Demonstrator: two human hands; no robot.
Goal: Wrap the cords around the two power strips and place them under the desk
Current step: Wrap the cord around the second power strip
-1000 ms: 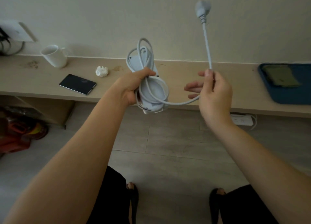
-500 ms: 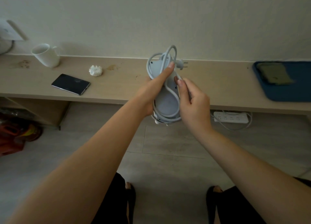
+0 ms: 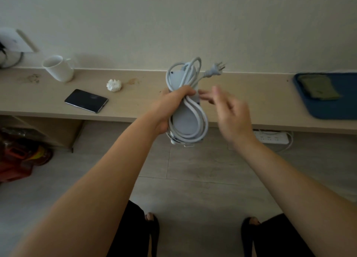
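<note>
Gripping the wrapped power strip (image 3: pixel 185 121) around its middle, the left hand (image 3: pixel 172 106) holds it upright in the air over the front edge of the desk (image 3: pixel 135 102). Its cord (image 3: pixel 201 121) runs in loops along the strip's length, and the plug (image 3: pixel 215 71) sticks out loose at the top right. The right hand (image 3: pixel 229 113) is just beside the bundle, fingers spread and empty, blurred with motion, touching nothing as far as I can tell.

A second power strip (image 3: pixel 272 137) lies on the floor under the desk, at the right, with its cord curling beside it; whether that one is properly wrapped cannot be told from here.

On the desk sit a white mug (image 3: pixel 58 69), a crumpled tissue (image 3: pixel 114 85), a phone (image 3: pixel 86 100) and a blue tray (image 3: pixel 328 113).

My judgement: the winding of this strip looks finished, apart perhaps from securing the plug end. What remains is setting it down under the desk.
</note>
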